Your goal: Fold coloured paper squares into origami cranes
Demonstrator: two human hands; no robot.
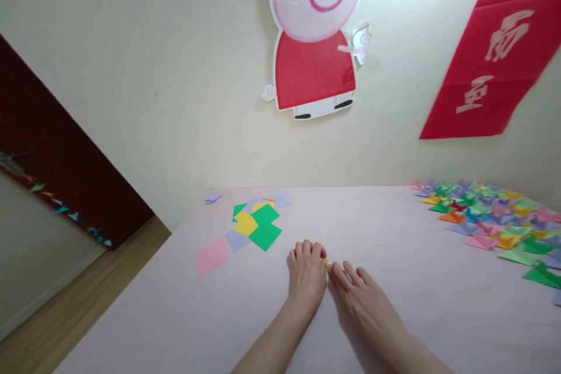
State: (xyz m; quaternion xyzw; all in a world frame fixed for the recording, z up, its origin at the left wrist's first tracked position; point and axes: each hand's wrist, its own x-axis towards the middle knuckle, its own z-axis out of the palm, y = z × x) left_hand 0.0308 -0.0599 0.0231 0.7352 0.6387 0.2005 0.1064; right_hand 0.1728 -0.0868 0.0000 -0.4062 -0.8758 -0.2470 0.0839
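Observation:
A small piece of folded yellow paper lies on the table between my hands, mostly hidden by the fingers. My left hand is closed over its left side, fingers curled down to the tabletop. At the right side, my right hand grips the paper's edge at thumb and forefinger, while its other fingers reach forward. How the yellow paper is folded cannot be made out.
Loose paper squares, among them a green square, a yellow square and a pink square, lie at the back left. Many folded paper pieces stand in rows at right. Behind the pale table rises the wall.

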